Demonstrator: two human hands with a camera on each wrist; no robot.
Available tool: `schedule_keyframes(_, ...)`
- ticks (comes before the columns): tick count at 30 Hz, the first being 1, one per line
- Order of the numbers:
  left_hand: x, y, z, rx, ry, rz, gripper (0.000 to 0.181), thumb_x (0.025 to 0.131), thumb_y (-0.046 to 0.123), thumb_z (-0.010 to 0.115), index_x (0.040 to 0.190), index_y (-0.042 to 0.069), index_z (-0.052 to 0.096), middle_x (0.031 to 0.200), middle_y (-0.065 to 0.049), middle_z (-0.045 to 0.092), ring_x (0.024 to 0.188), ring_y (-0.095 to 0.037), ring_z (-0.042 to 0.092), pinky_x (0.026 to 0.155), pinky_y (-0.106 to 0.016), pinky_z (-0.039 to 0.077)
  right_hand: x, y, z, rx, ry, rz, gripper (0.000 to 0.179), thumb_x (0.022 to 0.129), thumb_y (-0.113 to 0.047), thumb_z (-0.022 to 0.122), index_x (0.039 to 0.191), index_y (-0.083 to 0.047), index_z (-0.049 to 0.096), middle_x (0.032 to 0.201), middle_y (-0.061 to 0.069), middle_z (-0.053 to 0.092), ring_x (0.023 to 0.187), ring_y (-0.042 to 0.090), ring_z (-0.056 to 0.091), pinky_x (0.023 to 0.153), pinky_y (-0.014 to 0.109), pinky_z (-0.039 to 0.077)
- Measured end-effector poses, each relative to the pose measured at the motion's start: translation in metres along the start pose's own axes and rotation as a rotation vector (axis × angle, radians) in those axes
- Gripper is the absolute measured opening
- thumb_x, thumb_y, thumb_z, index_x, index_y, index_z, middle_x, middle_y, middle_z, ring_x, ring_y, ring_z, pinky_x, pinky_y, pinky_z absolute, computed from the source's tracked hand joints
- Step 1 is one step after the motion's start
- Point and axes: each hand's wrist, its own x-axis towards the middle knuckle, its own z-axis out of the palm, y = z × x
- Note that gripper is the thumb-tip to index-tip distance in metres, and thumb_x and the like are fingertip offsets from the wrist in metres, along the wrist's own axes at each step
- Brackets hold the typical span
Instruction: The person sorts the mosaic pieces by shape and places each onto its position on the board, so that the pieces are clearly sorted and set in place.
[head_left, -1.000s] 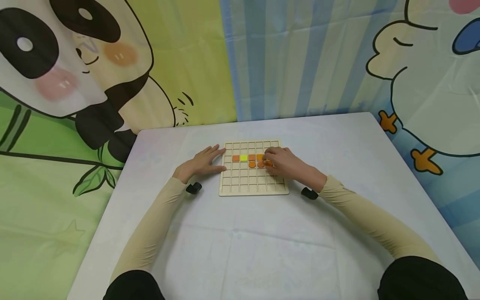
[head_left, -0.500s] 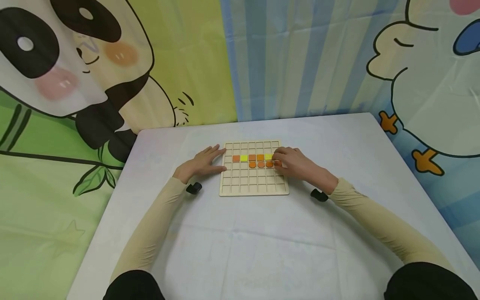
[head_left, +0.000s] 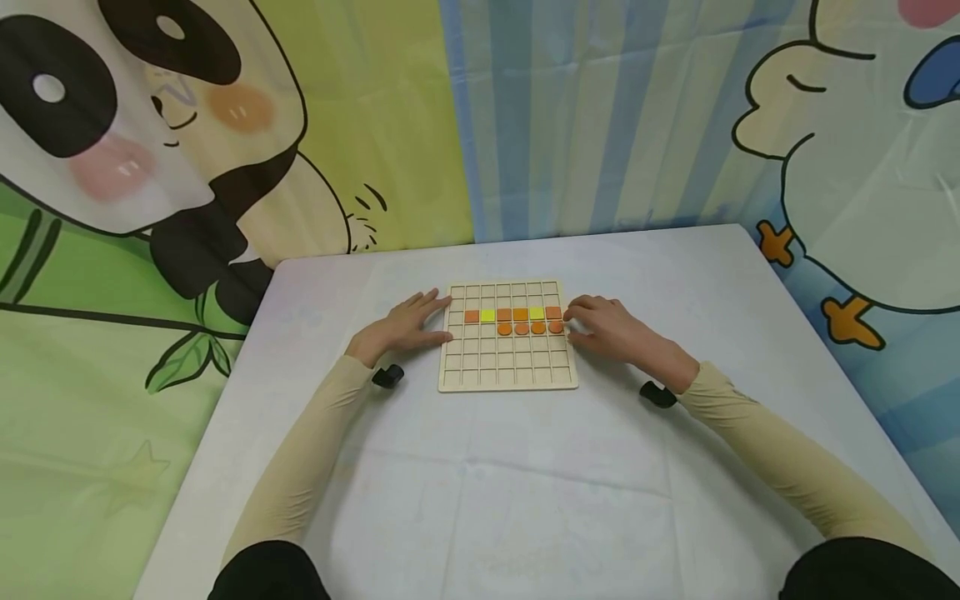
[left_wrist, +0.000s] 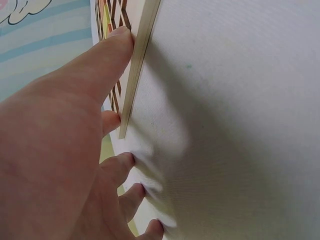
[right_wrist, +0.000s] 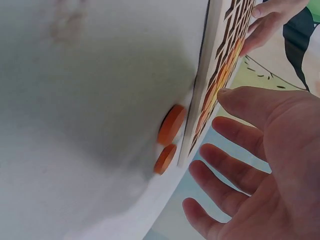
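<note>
A pale wooden grid board (head_left: 510,387) lies flat on the table. One of its rows shows orange and yellow squares (head_left: 521,314). Just below, several orange discs (head_left: 538,328) sit in the cells. My left hand (head_left: 401,323) rests at the board's left edge, fingers spread, the thumb touching the rim in the left wrist view. At the right edge is my right hand (head_left: 611,329), fingers apart and slightly bent, holding nothing. Beneath it, the right wrist view shows two orange discs (right_wrist: 171,124) on the table beside the board; the hand hides them in the head view.
A white cloth covers the table (head_left: 480,500). Behind it hangs a cartoon backdrop (head_left: 585,117) with a panda and stripes. Small black wrist devices (head_left: 658,394) sit under both wrists.
My right hand has slid rightward along the row to the board's right edge, uncovering a yellow square, an orange square and the orange discs below. The left hand stays put.
</note>
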Motion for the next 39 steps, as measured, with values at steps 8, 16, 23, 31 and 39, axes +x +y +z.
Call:
schedule_keyframes(8, 0.000, 0.001, 0.000, 0.010, 0.003, 0.005, 0.086, 0.094, 0.065, 0.056, 0.162, 0.029, 0.019, 0.171, -0.008, 0.006, 0.157, -0.039, 0.004, 0.125, -0.062, 0.012, -0.007, 0.008, -0.005, 0.021, -0.012, 0.063, 0.032, 0.093, -0.021, 0.073, 0.121, -0.006, 0.068, 0.132, 0.015, 0.061, 0.116, 0.031, 0.060, 0.095, 0.055, 0.046)
schedule_keyframes(16, 0.001, 0.001, -0.001, 0.005, 0.000, -0.003, 0.087, 0.093, 0.065, 0.056, 0.162, 0.029, 0.018, 0.171, -0.008, 0.004, 0.157, -0.039, 0.002, 0.125, -0.062, 0.011, -0.007, 0.018, -0.007, 0.008, -0.026, 0.127, 0.033, 0.093, -0.021, 0.072, 0.121, -0.004, 0.067, 0.133, 0.018, 0.060, 0.124, 0.037, 0.055, 0.096, 0.058, 0.045)
schedule_keyframes(23, 0.003, 0.000, 0.000, 0.013, -0.006, -0.002, 0.087, 0.093, 0.067, 0.054, 0.162, 0.030, 0.017, 0.171, -0.007, 0.003, 0.157, -0.038, 0.001, 0.125, -0.061, 0.010, -0.007, 0.028, -0.004, -0.018, -0.004, 0.121, 0.029, 0.094, -0.018, 0.071, 0.119, -0.004, 0.068, 0.131, 0.020, 0.061, 0.120, 0.040, 0.059, 0.092, 0.061, 0.048)
schedule_keyframes(31, 0.002, 0.000, 0.001, 0.019, 0.003, 0.004, 0.087, 0.093, 0.066, 0.055, 0.162, 0.029, 0.018, 0.171, -0.009, 0.004, 0.157, -0.040, 0.003, 0.124, -0.063, 0.011, -0.006, 0.033, 0.001, -0.011, -0.016, 0.145, 0.026, 0.094, -0.017, 0.071, 0.117, -0.004, 0.069, 0.130, 0.020, 0.061, 0.120, 0.041, 0.059, 0.092, 0.061, 0.047)
schedule_keyframes(39, 0.001, 0.001, 0.001, 0.013, 0.007, 0.000, 0.086, 0.093, 0.065, 0.055, 0.162, 0.029, 0.018, 0.171, -0.008, 0.005, 0.157, -0.039, 0.003, 0.124, -0.063, 0.011, -0.004, 0.036, 0.002, -0.016, -0.018, 0.142, 0.023, 0.095, -0.019, 0.070, 0.113, -0.005, 0.071, 0.129, 0.019, 0.062, 0.121, 0.039, 0.058, 0.092, 0.060, 0.048)
